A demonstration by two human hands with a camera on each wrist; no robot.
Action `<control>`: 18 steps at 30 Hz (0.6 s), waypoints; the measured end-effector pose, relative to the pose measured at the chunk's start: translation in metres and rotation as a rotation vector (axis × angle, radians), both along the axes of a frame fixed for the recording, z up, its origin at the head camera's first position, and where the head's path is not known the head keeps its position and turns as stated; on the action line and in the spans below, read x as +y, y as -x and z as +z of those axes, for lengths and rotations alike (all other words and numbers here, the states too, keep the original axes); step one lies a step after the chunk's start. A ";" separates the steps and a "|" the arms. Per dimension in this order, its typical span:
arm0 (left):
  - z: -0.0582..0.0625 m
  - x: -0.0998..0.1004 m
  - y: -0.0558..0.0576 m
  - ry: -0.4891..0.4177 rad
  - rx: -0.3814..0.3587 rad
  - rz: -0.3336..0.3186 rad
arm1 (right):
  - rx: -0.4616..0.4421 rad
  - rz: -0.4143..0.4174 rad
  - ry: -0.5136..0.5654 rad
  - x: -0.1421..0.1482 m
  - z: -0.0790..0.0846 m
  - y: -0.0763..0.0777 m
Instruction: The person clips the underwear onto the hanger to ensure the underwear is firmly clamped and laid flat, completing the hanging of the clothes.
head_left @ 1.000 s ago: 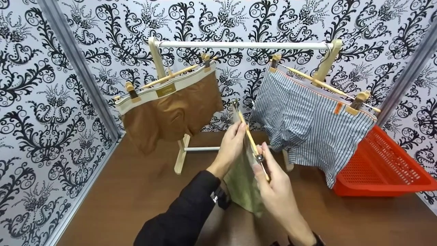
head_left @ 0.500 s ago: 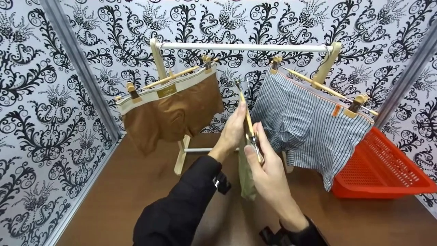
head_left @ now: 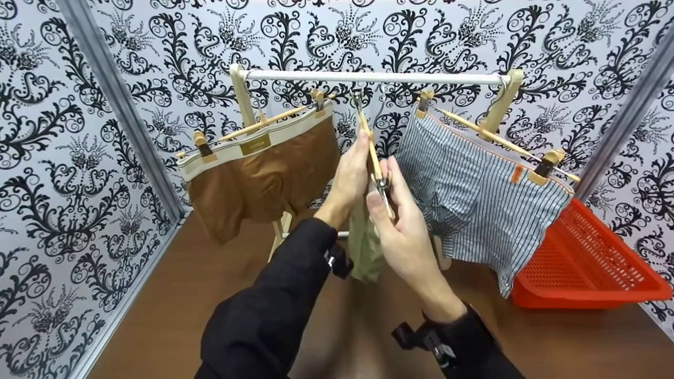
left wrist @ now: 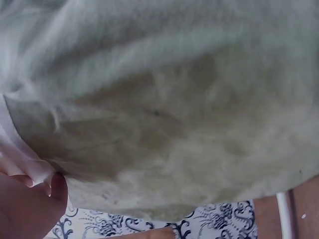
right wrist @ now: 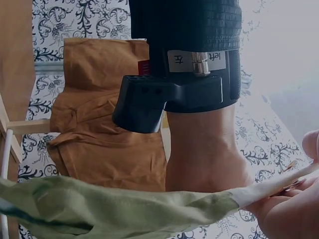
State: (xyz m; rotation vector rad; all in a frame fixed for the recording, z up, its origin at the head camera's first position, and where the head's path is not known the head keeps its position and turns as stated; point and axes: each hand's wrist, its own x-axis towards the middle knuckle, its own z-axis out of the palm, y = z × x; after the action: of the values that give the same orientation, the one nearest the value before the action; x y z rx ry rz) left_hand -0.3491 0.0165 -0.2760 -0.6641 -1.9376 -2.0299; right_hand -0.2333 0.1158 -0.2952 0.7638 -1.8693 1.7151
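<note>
Both hands hold a wooden clip hanger [head_left: 374,158], seen nearly end-on in the head view with its far end close below the rack's white rail. My left hand [head_left: 348,173] grips it around the middle. Nearer to me, my right hand [head_left: 406,231] pinches its near end by the metal clip. Olive-green shorts [head_left: 364,245] hang from it between the wrists. Their cloth [left wrist: 189,124] fills most of the left wrist view, with a pale waistband at the left. From the right wrist, the shorts [right wrist: 124,206] appear edge-on, and the left forearm rises behind them.
A wooden rack with a white rail [head_left: 368,77] stands ahead. Brown shorts [head_left: 279,179] hang on its left, blue-striped shorts [head_left: 474,179] on its right, both on clip hangers. A red plastic basket [head_left: 590,300] sits at the right on the brown tabletop [head_left: 168,316].
Both hands have lifted the hanger up and away toward the rail, and the green shorts have risen with it. The shorts have turned more edge-on. Both hands keep their hold.
</note>
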 end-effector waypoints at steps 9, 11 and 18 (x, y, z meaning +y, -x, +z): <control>0.017 -0.004 0.008 -0.090 -0.027 -0.042 | -0.028 0.109 0.001 -0.003 0.017 0.010; 0.019 -0.004 0.012 -0.119 -0.041 -0.074 | -0.029 0.123 0.005 -0.003 0.019 0.013; 0.025 -0.005 0.022 -0.183 -0.103 -0.140 | 0.010 0.098 -0.019 -0.006 0.025 0.025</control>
State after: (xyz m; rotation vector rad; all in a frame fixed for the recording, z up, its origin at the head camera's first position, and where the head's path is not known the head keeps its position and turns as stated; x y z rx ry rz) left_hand -0.3709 0.0118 -0.2510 -0.6807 -1.7733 -2.3359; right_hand -0.2582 0.1102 -0.2705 0.8835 -1.8718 1.7521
